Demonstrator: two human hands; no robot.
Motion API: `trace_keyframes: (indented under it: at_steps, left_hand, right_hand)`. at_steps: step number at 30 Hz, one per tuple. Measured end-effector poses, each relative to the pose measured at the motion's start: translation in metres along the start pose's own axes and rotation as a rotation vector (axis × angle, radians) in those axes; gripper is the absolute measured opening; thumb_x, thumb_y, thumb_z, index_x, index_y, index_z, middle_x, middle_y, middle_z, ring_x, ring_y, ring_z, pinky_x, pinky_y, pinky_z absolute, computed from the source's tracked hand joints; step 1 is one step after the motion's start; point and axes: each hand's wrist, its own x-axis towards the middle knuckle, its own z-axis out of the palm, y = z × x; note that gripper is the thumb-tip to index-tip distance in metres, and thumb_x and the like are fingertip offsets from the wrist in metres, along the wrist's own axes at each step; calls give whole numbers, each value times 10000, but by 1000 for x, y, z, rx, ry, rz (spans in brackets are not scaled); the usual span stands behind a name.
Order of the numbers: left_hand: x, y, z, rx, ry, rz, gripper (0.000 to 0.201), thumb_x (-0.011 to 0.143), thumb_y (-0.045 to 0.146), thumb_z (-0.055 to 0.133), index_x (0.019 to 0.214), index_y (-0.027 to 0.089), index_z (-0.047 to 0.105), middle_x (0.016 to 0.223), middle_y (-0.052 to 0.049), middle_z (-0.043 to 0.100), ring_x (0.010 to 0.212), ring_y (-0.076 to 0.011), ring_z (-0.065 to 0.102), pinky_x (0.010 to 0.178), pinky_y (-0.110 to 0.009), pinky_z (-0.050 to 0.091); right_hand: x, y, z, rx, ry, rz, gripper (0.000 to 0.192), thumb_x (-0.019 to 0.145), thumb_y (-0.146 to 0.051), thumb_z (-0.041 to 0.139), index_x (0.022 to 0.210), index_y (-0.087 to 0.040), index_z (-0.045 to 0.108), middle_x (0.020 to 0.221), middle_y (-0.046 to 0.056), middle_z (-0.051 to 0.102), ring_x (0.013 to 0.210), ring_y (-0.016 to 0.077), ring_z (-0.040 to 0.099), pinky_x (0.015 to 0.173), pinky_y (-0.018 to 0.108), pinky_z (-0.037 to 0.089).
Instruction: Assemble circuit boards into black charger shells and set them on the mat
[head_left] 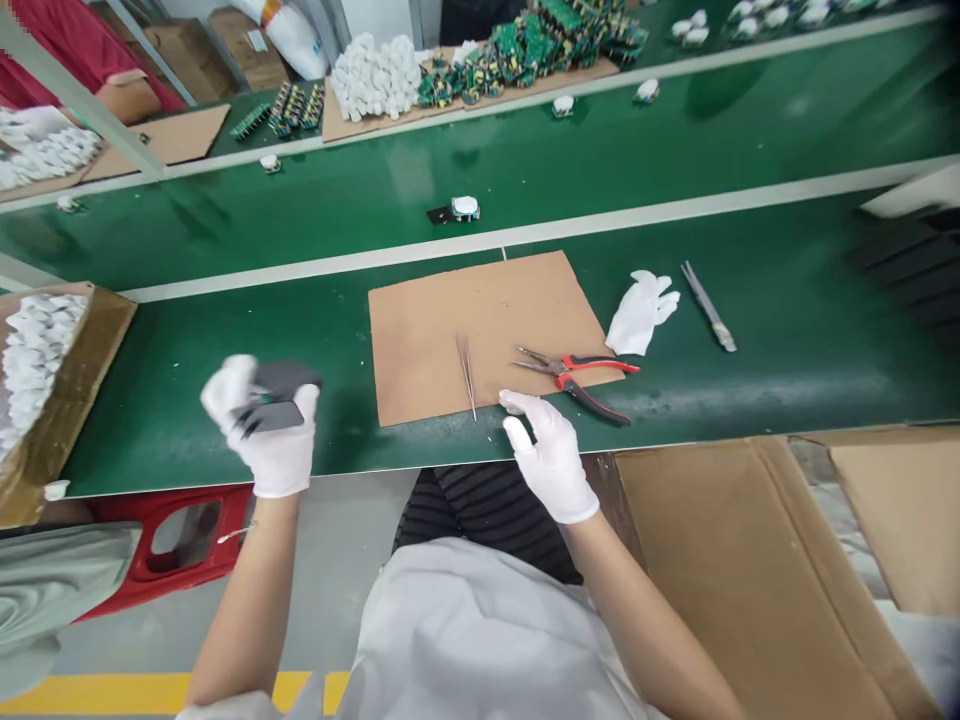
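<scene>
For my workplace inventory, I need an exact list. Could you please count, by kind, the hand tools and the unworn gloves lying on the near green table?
Red-and-black pliers: 1
Tweezers: 1
Slim grey tool, exact type unclear: 1
Unworn white glove: 1
Total: 4

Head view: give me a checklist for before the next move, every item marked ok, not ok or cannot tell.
1. Left hand holding the dark item: ok.
2. Right hand free: ok, nothing visible in it.
3. Pliers closed: not ok, jaws and handles stand apart.
4. Tweezers wholly on the cardboard: not ok, one end passes its near edge.
5. Dark item fully assembled: cannot tell, blurred and partly covered.
</scene>
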Motion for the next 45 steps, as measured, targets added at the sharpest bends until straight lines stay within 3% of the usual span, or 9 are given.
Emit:
trace_keyframes:
  at_steps: [2,6,10,13,16,19,24,39,45]
  left_hand:
    - [12,-19,-10,244,-27,85,553,614,277,826,1130,223,634,1384,-89,423,1366,-351,344,1187,-481,235]
    - [18,-40,-18,649,70,452,613,732,358,732,1288,172,556,1316,-159,469,1224,-337,493,1061,-455,404]
    - [22,-49,-21,745,-8,424,579,760,367,709,1295,196,570,1274,-152,506,1108,-321,572,1001,-454,453]
    - [24,-52,-19,702,95,415,601,738,348,728,1293,177,574,1295,-157,493,1193,-336,518,1057,-469,410]
    - [18,-42,-11,397,80,209,568,714,309,747,1252,196,603,1231,-108,559,1139,-285,564,1082,-448,398]
    - [1,-12,0,-388,66,-35,420,805,359,689,1196,226,618,1207,-56,599,1112,-208,588,1019,-345,477]
    - [-28,36,11,-1100,-217,-648,377,955,443,458,1157,170,620,1169,-142,621,1026,-191,635,705,-202,573]
    - [-40,32,30,-1184,-229,-714,392,972,408,428,1230,159,587,1067,-129,638,1005,-207,629,742,-272,571]
    - [-51,25,35,-1150,-188,-885,497,901,338,453,1340,109,487,947,-142,673,851,-235,663,679,-356,600]
  right_hand:
    - [0,0,1,-27,4,-10,281,955,-298,462,1177,-191,599,1098,91,694,945,234,650,866,406,521]
    - [1,1,4,-78,19,-51,277,961,-283,465,1172,-168,602,1085,95,697,950,243,647,855,403,521]
    - [1,1,4,-103,26,-60,279,965,-279,457,1174,-163,601,1083,94,699,946,244,648,841,402,526]
    - [1,0,3,-109,18,-63,279,967,-297,447,1164,-176,605,1075,90,703,941,243,651,832,400,530]
    - [1,0,3,-132,21,-67,277,965,-298,447,1156,-180,610,1058,90,707,932,248,655,826,405,533]
    - [0,1,5,-149,45,-96,266,959,-282,459,1146,-176,616,1045,92,711,924,253,660,839,416,533]
    - [-1,4,8,-174,70,-102,263,952,-286,471,1139,-183,625,1037,98,711,906,263,664,822,430,537]
    - [0,5,10,-202,74,-56,244,938,-267,475,1102,-186,637,1031,94,717,922,256,667,844,412,529]
    - [49,-43,25,-422,-71,164,468,921,-421,486,1256,-99,545,909,215,699,775,325,680,690,465,534]
